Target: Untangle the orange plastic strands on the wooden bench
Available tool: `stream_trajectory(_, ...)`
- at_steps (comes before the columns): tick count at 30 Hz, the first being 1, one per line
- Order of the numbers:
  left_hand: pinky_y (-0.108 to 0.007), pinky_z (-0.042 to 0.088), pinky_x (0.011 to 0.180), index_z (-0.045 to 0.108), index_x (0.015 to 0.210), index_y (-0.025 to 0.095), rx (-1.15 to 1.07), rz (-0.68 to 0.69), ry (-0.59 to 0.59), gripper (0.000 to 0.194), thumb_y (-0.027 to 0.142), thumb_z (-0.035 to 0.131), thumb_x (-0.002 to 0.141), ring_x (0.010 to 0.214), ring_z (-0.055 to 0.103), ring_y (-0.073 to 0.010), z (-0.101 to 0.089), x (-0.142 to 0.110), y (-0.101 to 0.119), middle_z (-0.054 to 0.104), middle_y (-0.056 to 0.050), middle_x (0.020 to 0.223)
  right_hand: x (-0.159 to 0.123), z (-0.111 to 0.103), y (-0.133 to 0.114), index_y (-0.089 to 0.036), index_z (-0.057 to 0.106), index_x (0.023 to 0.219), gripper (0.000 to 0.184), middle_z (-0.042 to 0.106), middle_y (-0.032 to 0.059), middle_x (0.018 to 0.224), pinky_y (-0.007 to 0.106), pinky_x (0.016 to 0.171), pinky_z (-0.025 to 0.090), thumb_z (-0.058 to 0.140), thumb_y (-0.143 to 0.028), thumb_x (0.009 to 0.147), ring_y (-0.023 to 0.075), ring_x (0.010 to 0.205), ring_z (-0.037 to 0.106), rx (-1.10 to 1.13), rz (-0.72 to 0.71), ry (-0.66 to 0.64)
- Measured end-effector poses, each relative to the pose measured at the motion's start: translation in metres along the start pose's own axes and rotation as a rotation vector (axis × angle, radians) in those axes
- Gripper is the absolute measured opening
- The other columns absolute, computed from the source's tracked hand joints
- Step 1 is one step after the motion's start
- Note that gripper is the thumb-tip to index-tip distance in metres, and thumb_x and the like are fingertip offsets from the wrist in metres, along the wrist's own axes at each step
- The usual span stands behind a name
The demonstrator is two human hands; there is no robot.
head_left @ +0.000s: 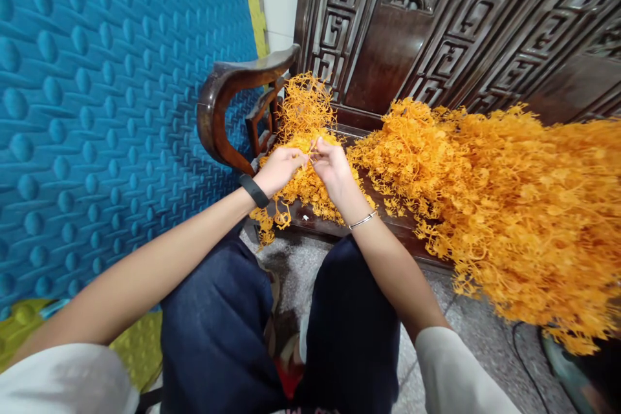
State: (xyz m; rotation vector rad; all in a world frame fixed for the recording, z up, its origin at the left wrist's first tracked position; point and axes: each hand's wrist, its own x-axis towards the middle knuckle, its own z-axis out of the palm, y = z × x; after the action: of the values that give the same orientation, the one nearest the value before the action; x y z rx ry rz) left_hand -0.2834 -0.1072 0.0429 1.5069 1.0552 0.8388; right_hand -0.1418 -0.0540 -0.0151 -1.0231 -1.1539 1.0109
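My left hand (281, 167) and my right hand (332, 167) meet over a small heap of orange plastic sprigs (305, 110) on the seat of a dark carved wooden bench (388, 45). Both hands are closed, pinching the same thin orange sprig piece (310, 154) between their fingertips. A black band sits on my left wrist and a thin silver bangle on my right. A much larger pile of the same orange sprigs (509, 207) spreads over the bench to the right of my hands.
A curved wooden armrest (228, 87) stands just left of my hands. A blue embossed foam mat (97, 110) covers the left side, with a yellow-green mat (140, 349) below. My knees in dark trousers are over a speckled grey floor (301, 272). A black cable (524, 362) lies at the lower right.
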Motion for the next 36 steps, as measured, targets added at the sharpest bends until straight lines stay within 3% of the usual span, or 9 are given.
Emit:
stream_trajectory(7,-0.023,0.015,0.045,0.046,0.056,0.016,0.004,0.026,0.009,0.025,0.013,0.048,0.080,0.039,0.021,-0.0054,0.010,0.003,-0.001,0.026,0.010,0.040,0.014,-0.007,0.004,-0.019,0.055,0.064,0.009,0.060,0.0026,0.074,0.033,0.078,0.049,0.059,-0.017,0.071,0.0152,0.079,0.057,0.157,0.107,0.142)
stream_trajectory(9,-0.023,0.017,0.045,0.047,0.053,0.016,0.089,0.009,-0.066,0.026,0.013,0.049,0.079,0.039,0.024,-0.0058,0.015,-0.005,-0.003,0.030,0.009,0.039,0.025,-0.033,-0.003,-0.020,0.054,0.064,0.010,0.059,0.0022,0.074,0.033,0.079,0.049,0.057,-0.014,0.071,0.0147,0.081,0.058,0.138,0.055,0.247)
stream_trajectory(12,-0.023,0.020,0.045,0.047,0.050,0.016,0.198,0.042,-0.267,0.030,0.019,0.053,0.079,0.040,0.029,-0.0065,0.019,-0.020,-0.006,0.035,0.007,0.041,0.038,-0.085,-0.016,-0.020,0.054,0.066,0.009,0.058,0.0014,0.076,0.030,0.075,0.050,0.054,-0.018,0.075,0.0134,0.082,0.059,0.071,-0.089,0.557)
stream_trajectory(14,-0.022,0.021,0.046,0.047,0.053,0.016,0.194,0.146,-0.239,0.030,0.022,0.051,0.082,0.043,0.031,-0.0066,0.018,-0.025,-0.009,0.035,0.007,0.045,0.037,-0.108,-0.020,-0.020,0.057,0.072,0.008,0.060,0.0008,0.081,0.028,0.071,0.049,0.054,-0.025,0.077,0.0122,0.079,0.059,0.032,-0.171,0.731)
stream_trajectory(17,-0.021,0.023,0.045,0.050,0.054,0.016,0.247,0.155,-0.164,0.029,0.021,0.051,0.083,0.041,0.033,-0.0064,0.012,-0.020,-0.015,0.037,0.007,0.043,0.024,-0.111,-0.014,-0.019,0.063,0.079,0.014,0.063,-0.0001,0.080,0.027,0.066,0.047,0.062,-0.030,0.069,0.0114,0.071,0.057,-0.080,-0.093,0.559)
stream_trajectory(21,-0.020,0.027,0.039,0.054,0.062,0.015,0.181,-0.085,-0.239,0.024,0.015,0.046,0.085,0.030,0.037,-0.0068,0.004,-0.009,-0.021,0.041,0.008,0.034,0.012,-0.085,-0.005,-0.018,0.066,0.074,0.017,0.066,0.0014,0.077,0.030,0.073,0.046,0.067,-0.030,0.063,0.0146,0.076,0.058,-0.262,-0.091,0.330)
stream_trajectory(24,-0.018,0.029,0.036,0.054,0.067,0.015,0.086,-0.144,-0.240,0.021,0.012,0.045,0.086,0.029,0.044,-0.0078,0.001,-0.007,-0.021,0.049,0.005,0.036,0.013,-0.071,-0.004,-0.017,0.066,0.071,0.016,0.065,0.0020,0.076,0.032,0.076,0.045,0.068,-0.028,0.059,0.0152,0.075,0.057,-0.279,-0.101,0.229)
stream_trajectory(31,-0.018,0.034,0.035,0.047,0.071,0.017,-0.063,-0.147,-0.155,0.017,0.010,0.045,0.087,0.033,0.052,-0.0103,-0.007,-0.007,-0.018,0.058,0.003,0.044,0.018,-0.062,0.004,-0.019,0.063,0.072,0.020,0.053,-0.0038,0.063,0.031,0.069,0.040,0.070,-0.020,0.053,0.0107,0.057,0.042,-0.401,-0.040,0.170)
stream_trajectory(36,-0.019,0.039,0.038,0.042,0.075,0.019,-0.151,-0.095,-0.092,0.015,0.012,0.048,0.087,0.035,0.054,-0.0108,-0.009,-0.008,-0.016,0.058,0.005,0.045,0.017,-0.067,0.007,-0.017,0.064,0.080,0.030,0.053,-0.0018,0.073,0.032,0.070,0.040,0.072,-0.020,0.051,0.0104,0.059,0.040,-0.421,-0.008,0.152)
